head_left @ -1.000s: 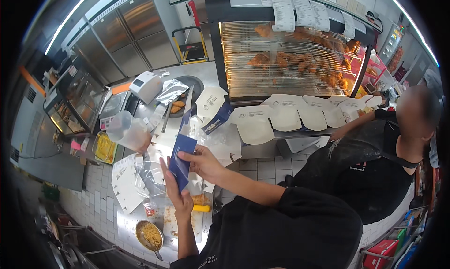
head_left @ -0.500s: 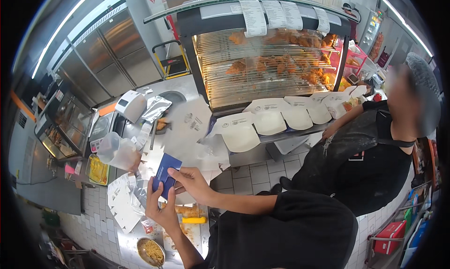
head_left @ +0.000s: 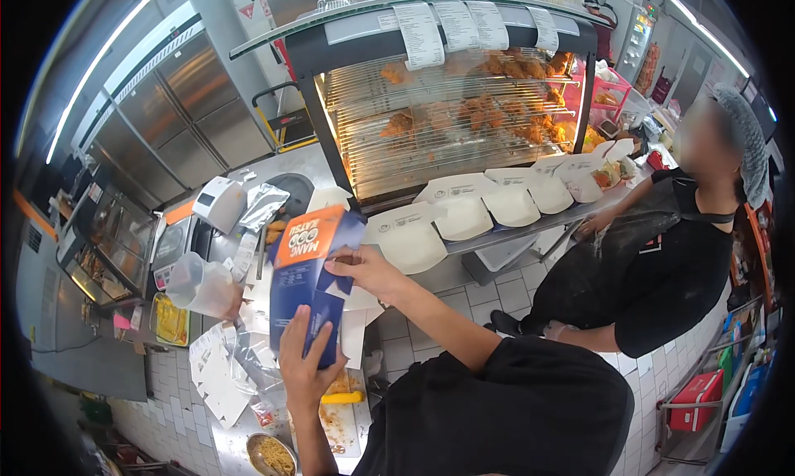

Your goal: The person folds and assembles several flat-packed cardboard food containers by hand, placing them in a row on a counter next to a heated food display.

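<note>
Both hands hold a blue and orange takeaway carton, its printed outer side facing up. My left hand grips the lower blue flap, fingers on top and thumb at its right side. My right hand pinches the carton's right edge, where a small white cut-out shows. To the right of the carton, a row of opened takeaway boxes, white inside, lines the metal counter. Below my left hand, a yellow handle lies on a stained cutting board.
A heated display case with fried chicken stands at the back. On the left are a clear plastic jug, flat white cartons and a tray of yellow food. A noodle bowl sits near. A co-worker stands at right.
The carton has turned from its white inner side to its printed outside and come nearer. My right hand moved up and right; my left shifted right. The co-worker's other gloved hand now shows.
</note>
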`<action>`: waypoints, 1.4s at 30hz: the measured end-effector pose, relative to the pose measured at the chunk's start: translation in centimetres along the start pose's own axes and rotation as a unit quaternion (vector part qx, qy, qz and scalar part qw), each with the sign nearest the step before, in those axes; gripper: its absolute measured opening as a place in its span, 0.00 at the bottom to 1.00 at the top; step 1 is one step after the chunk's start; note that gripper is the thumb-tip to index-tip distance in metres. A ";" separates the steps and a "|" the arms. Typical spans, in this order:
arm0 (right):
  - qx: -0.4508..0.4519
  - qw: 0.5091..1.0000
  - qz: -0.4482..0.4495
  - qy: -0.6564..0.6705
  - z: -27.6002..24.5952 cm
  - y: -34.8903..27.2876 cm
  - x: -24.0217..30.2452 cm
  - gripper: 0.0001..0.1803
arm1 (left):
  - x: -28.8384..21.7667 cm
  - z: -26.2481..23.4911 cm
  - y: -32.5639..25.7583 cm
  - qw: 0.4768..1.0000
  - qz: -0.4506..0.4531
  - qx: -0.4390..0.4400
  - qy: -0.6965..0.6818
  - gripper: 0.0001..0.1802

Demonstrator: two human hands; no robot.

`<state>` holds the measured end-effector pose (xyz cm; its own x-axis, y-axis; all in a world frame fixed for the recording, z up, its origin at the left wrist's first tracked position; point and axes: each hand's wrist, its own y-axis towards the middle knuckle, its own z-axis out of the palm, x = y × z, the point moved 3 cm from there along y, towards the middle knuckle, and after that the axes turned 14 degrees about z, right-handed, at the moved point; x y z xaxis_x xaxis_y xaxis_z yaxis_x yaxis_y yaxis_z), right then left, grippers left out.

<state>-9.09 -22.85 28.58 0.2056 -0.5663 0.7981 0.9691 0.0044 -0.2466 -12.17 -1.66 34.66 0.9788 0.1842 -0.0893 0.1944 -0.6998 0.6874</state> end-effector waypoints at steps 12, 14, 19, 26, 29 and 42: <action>0.046 0.995 -0.045 0.079 4.0 -2.8 -2.9 0.20 | 0.4 1.0 1.1 0.963 -0.169 -0.205 -0.052 0.26; 0.083 0.986 -0.041 0.137 1.4 -2.0 -5.4 0.19 | 0.3 1.6 0.7 0.932 -0.265 -0.232 -0.089 0.24; -0.234 0.894 -0.285 -0.255 -3.0 -1.9 -4.3 0.31 | 0.8 1.2 -0.8 0.885 -0.282 -0.334 -0.161 0.24; -0.156 0.922 -0.148 -0.322 -1.8 -1.1 -3.6 0.40 | 0.7 4.2 -3.7 0.797 -0.352 -0.461 -0.168 0.22; -0.126 0.929 -0.152 -0.314 -1.8 -1.2 -3.6 0.41 | 1.5 4.5 -5.0 0.724 -0.406 -0.526 -0.187 0.21; -0.201 0.968 -0.093 -0.120 -2.3 -0.4 -3.3 0.17 | 1.1 5.1 -7.0 0.842 -0.282 -0.452 -0.088 0.20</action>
<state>-10.53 -22.88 24.73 0.1053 -0.3189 0.9419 0.8711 -0.4274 -0.2420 -12.15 -0.12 26.07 0.7576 0.1495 -0.6354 0.5808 0.2899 0.7607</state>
